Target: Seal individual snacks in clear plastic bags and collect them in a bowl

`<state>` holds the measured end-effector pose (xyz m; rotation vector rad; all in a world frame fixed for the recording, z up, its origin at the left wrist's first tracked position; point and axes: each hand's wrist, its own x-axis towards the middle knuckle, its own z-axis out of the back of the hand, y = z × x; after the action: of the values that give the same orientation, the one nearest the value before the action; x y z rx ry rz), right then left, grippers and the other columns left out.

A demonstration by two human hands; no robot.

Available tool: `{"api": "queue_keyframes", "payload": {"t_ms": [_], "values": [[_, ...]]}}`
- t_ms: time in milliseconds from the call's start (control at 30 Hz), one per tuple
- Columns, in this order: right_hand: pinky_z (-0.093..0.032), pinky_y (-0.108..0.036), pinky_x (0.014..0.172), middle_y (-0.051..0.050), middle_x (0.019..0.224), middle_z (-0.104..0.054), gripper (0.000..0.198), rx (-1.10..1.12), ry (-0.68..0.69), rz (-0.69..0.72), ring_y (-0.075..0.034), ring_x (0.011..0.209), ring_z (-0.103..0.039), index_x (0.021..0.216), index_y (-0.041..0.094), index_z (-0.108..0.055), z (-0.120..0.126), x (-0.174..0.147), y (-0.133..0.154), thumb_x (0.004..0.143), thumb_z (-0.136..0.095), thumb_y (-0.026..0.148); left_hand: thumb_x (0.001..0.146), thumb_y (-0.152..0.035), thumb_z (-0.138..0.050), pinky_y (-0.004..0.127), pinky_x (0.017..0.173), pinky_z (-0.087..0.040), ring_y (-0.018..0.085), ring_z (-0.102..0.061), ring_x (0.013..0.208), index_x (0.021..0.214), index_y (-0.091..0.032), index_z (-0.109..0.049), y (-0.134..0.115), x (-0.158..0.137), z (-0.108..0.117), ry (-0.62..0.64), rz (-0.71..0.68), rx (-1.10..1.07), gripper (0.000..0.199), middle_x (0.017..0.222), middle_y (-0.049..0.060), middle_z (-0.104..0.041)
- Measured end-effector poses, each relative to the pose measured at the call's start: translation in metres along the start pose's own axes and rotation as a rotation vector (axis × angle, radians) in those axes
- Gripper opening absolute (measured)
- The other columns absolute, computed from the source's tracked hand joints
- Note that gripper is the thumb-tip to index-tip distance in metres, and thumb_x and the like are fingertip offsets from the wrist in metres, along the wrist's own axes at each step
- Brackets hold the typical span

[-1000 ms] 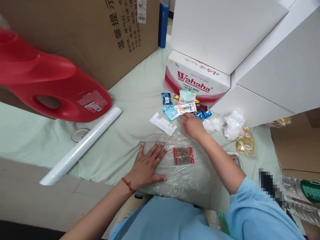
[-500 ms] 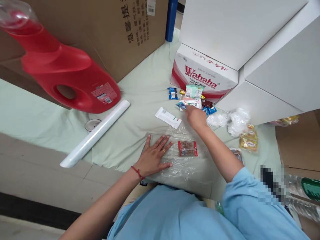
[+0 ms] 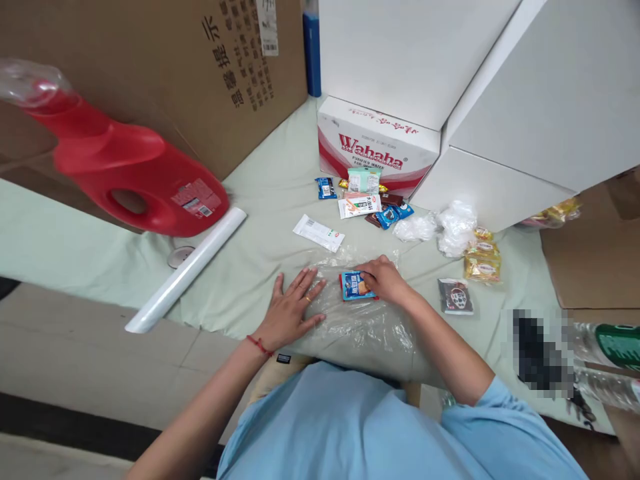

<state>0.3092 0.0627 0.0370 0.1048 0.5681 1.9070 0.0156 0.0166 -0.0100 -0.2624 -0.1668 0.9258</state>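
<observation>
My left hand (image 3: 295, 308) lies flat with spread fingers on the left part of a clear plastic sheet (image 3: 373, 337). A small blue snack packet (image 3: 354, 285) is in my right hand (image 3: 385, 280), its fingers closed on the packet's right end. The blue packet rests over a red-edged snack packet, of which only thin red edges show. Just beyond the sheet is a white snack sachet (image 3: 319, 233). Farther back, a second white sachet (image 3: 360, 206), a pale green packet (image 3: 364, 181) and blue packets (image 3: 394, 215) lie in a loose pile.
A white roll (image 3: 187, 270) lies at the left beside a large red jug (image 3: 140, 167). Behind the pile stands a Wahaha carton (image 3: 377, 147). Crumpled clear plastic (image 3: 456, 227), yellow packets (image 3: 483, 267) and a dark packet (image 3: 455, 297) are on the right.
My right hand has come back from the pile toward me, bringing the blue packet over the red-edged one. My left hand stays flat on the sheet. The camera view has shifted somewhat.
</observation>
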Motion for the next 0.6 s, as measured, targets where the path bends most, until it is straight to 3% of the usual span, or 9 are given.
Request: {"api": "queue_keyframes", "payload": {"t_ms": [200, 267, 333, 467, 533, 600], "values": [[-0.042, -0.04, 0.097, -0.012, 0.12, -0.067, 0.032, -0.001, -0.146, -0.119, -0.029, 0.111, -0.052, 0.126, 0.022, -0.071, -0.006, -0.007, 0.004, 0.1, -0.055, 0.032, 0.1, -0.035, -0.044, 0.067, 0.122, -0.014, 0.034, -0.03, 0.155, 0.164, -0.03, -0.022, -0.01, -0.016, 0.0, -0.113, 0.118, 0.045, 0.067, 0.169, 0.014, -0.029], [-0.043, -0.041, 0.1, -0.014, 0.122, -0.064, 0.032, 0.044, -0.259, -0.137, -0.028, 0.113, -0.054, 0.125, 0.02, -0.07, 0.0, -0.018, 0.001, 0.101, -0.053, 0.031, 0.096, -0.021, -0.041, 0.064, 0.124, -0.014, 0.032, -0.026, 0.157, 0.164, -0.031, -0.023, -0.012, -0.021, 0.006, -0.148, 0.089, 0.048, 0.07, 0.168, 0.011, -0.031], [-0.044, -0.042, 0.102, -0.013, 0.118, -0.066, 0.031, 0.129, -0.32, -0.062, -0.027, 0.113, -0.056, 0.122, 0.02, -0.069, 0.006, -0.039, -0.003, 0.104, -0.048, 0.033, 0.088, -0.013, -0.041, 0.063, 0.126, -0.008, 0.03, -0.023, 0.158, 0.163, -0.034, -0.025, -0.014, -0.025, 0.013, -0.113, -0.016, 0.029, 0.08, 0.167, 0.006, -0.035], [-0.049, -0.046, 0.104, -0.012, 0.127, -0.065, 0.042, 0.275, -0.207, 0.186, -0.027, 0.119, -0.058, 0.136, 0.025, -0.061, -0.001, -0.102, -0.013, 0.098, -0.063, 0.044, 0.079, -0.019, -0.048, 0.067, 0.124, 0.005, 0.032, -0.026, 0.157, 0.163, -0.029, -0.024, -0.011, -0.032, 0.021, 0.067, -0.191, -0.058, 0.088, 0.166, 0.008, -0.037], [-0.049, -0.051, 0.107, -0.015, 0.14, -0.058, 0.065, 0.257, -0.14, 0.207, -0.031, 0.129, -0.053, 0.145, 0.026, -0.054, -0.019, -0.131, -0.015, 0.088, -0.076, 0.046, 0.083, -0.028, -0.053, 0.067, 0.123, 0.006, 0.033, -0.029, 0.156, 0.163, -0.026, -0.023, -0.007, -0.033, 0.018, 0.125, -0.202, -0.091, 0.086, 0.166, 0.011, -0.035], [-0.047, -0.056, 0.109, -0.017, 0.147, -0.053, 0.069, 0.215, -0.122, 0.181, -0.034, 0.136, -0.048, 0.147, 0.027, -0.053, -0.039, -0.15, -0.016, 0.085, -0.079, 0.041, 0.088, -0.04, -0.055, 0.067, 0.123, 0.005, 0.033, -0.031, 0.155, 0.162, -0.025, -0.028, -0.004, -0.032, 0.014, 0.144, -0.191, -0.099, 0.08, 0.166, 0.013, -0.036]]}}
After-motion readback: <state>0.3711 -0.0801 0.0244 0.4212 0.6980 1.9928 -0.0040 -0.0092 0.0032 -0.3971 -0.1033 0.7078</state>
